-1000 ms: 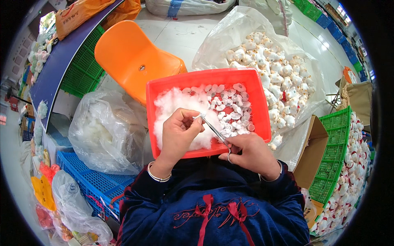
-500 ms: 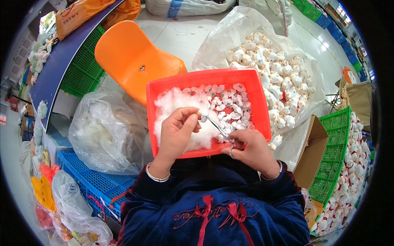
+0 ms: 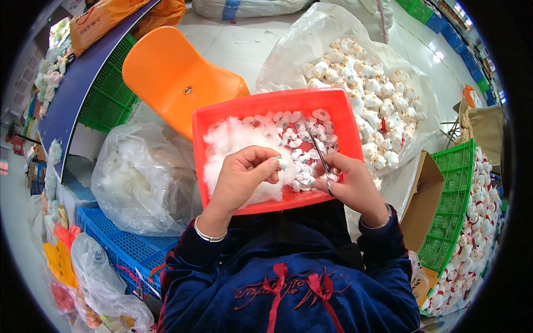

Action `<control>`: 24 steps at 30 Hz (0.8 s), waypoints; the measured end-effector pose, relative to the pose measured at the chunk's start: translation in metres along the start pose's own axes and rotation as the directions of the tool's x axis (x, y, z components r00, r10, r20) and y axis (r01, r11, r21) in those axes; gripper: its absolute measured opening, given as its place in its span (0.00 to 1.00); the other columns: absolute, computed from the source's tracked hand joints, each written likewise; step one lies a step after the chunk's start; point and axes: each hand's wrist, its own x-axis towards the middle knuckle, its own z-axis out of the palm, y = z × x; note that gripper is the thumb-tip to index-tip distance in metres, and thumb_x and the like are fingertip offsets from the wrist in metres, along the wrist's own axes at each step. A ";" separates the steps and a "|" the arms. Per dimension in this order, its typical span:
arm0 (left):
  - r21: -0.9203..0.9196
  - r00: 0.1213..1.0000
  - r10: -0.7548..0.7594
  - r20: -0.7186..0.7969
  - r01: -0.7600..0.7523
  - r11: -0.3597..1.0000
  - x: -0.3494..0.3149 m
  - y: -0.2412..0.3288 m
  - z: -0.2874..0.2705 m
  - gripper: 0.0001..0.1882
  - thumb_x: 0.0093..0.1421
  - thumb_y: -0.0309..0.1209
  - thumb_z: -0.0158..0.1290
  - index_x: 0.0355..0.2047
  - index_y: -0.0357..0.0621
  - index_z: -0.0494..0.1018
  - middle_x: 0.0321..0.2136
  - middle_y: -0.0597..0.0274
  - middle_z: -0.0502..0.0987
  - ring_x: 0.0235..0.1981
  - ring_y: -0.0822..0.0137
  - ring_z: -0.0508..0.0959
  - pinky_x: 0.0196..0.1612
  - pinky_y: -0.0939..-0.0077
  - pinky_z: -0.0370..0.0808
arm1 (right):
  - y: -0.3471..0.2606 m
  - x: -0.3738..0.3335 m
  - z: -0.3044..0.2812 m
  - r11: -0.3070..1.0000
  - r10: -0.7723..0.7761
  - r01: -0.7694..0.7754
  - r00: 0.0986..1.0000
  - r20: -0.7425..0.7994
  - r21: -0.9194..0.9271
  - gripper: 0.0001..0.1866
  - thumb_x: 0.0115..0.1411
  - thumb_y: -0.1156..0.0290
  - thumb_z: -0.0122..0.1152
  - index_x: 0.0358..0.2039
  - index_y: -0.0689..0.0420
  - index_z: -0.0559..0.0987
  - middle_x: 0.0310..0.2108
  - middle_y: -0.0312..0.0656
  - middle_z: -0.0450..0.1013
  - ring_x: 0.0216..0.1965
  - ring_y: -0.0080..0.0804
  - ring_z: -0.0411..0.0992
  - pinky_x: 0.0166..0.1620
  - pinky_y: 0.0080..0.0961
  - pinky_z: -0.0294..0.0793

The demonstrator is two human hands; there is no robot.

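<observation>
Over the red tub (image 3: 255,101), my left hand (image 3: 236,180) is closed in a pinch on a small whitish fabric piece (image 3: 282,163). My right hand (image 3: 355,186) holds metal forceps (image 3: 315,139) with finger loops, their long thin jaws pointing up toward the tub's far side, apart from my left hand. Fluffy white stuffing (image 3: 222,141) fills the tub's left part, just beyond my left hand. Many small white and grey pieces (image 3: 300,150) lie loose in the right part, partly behind the forceps and my right hand.
An orange chair (image 3: 177,77) stands beyond the tub. Right of it, a clear plastic bag (image 3: 283,61) holds many small white stuffed pieces (image 3: 366,94). At left are a bag of stuffing (image 3: 133,177) and a blue crate (image 3: 130,241); at right, a cardboard box (image 3: 422,191) and green crate (image 3: 452,194).
My right hand has moved right, drawing the forceps away from my left hand and turning their tips up and away. My left hand keeps its pinch, shifted slightly right.
</observation>
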 end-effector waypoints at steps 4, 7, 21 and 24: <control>0.139 0.999 0.022 0.049 -0.029 0.990 -0.001 0.002 0.019 0.08 0.68 0.24 0.58 0.45 0.33 0.79 0.34 0.60 0.83 0.33 0.76 0.81 0.37 0.82 0.78 | -0.002 0.019 0.030 0.958 -0.036 0.059 0.995 -0.089 0.282 0.13 0.60 0.68 0.72 0.42 0.62 0.82 0.31 0.38 0.80 0.34 0.21 0.76 0.39 0.22 0.75; 0.235 0.992 0.122 -0.027 -0.112 0.966 -0.006 -0.005 0.025 0.07 0.68 0.23 0.58 0.44 0.32 0.79 0.34 0.60 0.83 0.33 0.77 0.81 0.37 0.83 0.78 | 0.000 0.025 0.034 0.965 -0.084 0.111 0.989 -0.119 0.239 0.09 0.61 0.72 0.69 0.40 0.62 0.82 0.30 0.39 0.80 0.33 0.21 0.76 0.38 0.23 0.75; 0.635 0.986 0.116 0.121 -0.167 0.754 0.064 0.031 0.016 0.13 0.67 0.25 0.58 0.51 0.34 0.77 0.29 0.70 0.79 0.28 0.82 0.74 0.33 0.85 0.73 | 0.039 0.006 -0.025 0.838 0.106 0.010 0.978 -0.180 0.546 0.21 0.61 0.75 0.72 0.54 0.64 0.77 0.33 0.36 0.80 0.33 0.18 0.78 0.37 0.17 0.76; 0.676 0.977 0.105 0.183 -0.203 0.708 0.071 0.026 0.017 0.13 0.66 0.27 0.57 0.49 0.36 0.79 0.28 0.64 0.81 0.26 0.79 0.74 0.32 0.81 0.73 | 0.039 0.002 -0.032 0.854 0.089 0.088 0.946 -0.310 0.513 0.34 0.64 0.60 0.70 0.63 0.67 0.71 0.26 0.37 0.78 0.30 0.23 0.78 0.39 0.20 0.75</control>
